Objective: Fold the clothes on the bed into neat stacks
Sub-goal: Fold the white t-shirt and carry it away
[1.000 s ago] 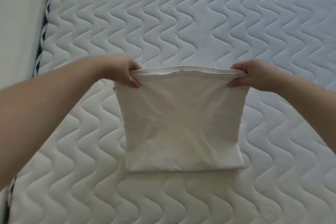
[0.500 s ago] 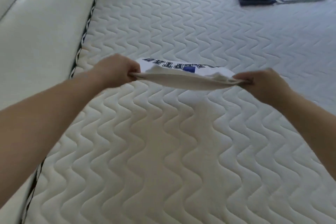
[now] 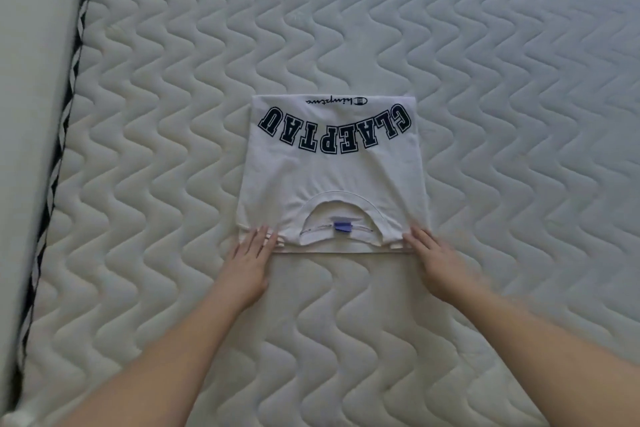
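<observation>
Bare forearms enter from the near edge, both reaching forward over the bed [image 3: 485, 97]; left hand [image 3: 247, 265] palm-down, fingers [image 3: 260, 238] straight and together, tips resting on the near left corner of the folded shirt [image 3: 332, 177]; right hand [image 3: 434, 265] mirrored, fingers [image 3: 417, 237] straight, slightly spread, tips on the near right corner; neither hand grips cloth.

Shirt: white, folded to a compact rectangle, flat on the quilted mattress, roughly centre of view; collar opening with blue neck label [image 3: 342, 226] nearest the person; dark arched lettering [image 3: 334, 130] toward the far fold, upside down from this view.

Step judged: final fold laid, edges being squared and pressed; near hem layers look slightly uneven at both corners.

Next move calls for: light even smoothing outward, or a two-handed lift from beneath without letting the fold open, then transfer to a stack; no stack in view here.

Far left: pale padded bed surround [image 3: 31, 114] behind black-and-white piping.
</observation>
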The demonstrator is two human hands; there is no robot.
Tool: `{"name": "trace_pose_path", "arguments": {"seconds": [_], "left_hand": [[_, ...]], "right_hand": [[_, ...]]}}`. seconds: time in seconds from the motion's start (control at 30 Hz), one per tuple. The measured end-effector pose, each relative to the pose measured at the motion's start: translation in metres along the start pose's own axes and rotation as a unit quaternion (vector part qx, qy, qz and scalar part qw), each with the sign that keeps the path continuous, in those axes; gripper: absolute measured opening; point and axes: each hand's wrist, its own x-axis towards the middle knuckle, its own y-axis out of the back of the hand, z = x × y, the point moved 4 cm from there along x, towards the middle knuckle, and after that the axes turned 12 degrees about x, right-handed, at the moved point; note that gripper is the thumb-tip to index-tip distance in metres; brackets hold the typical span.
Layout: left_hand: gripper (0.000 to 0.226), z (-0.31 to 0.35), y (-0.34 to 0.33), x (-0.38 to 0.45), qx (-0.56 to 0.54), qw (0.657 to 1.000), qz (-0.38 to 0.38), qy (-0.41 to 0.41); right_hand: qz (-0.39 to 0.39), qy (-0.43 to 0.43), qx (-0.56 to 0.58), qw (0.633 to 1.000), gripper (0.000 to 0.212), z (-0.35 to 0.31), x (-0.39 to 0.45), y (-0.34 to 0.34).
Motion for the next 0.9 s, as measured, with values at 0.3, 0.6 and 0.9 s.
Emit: {"name": "trace_pose_path", "arguments": {"seconds": [0.3, 0.6, 0.9], "left_hand": [[0.042, -0.058, 0.027, 0.031, -0.446, 0.833, 0.173, 0.277], [0.032, -0.068, 0.042, 0.054, -0.362, 0.877, 0.144, 0.281], [0.024, -0.064, 0.034, 0.053, -0.392, 0.852, 0.123, 0.325]], "right_hand": [[0.179, -0.217, 0.391, 0.876, 0.043, 0.012, 0.036, 0.037], [0.271, -0.183, 0.314, 0.892, 0.034, 0.008, 0.044, 0.030], [0.236, -0.229, 0.349, 0.878, 0.023, 0.014, 0.044, 0.030]]}}
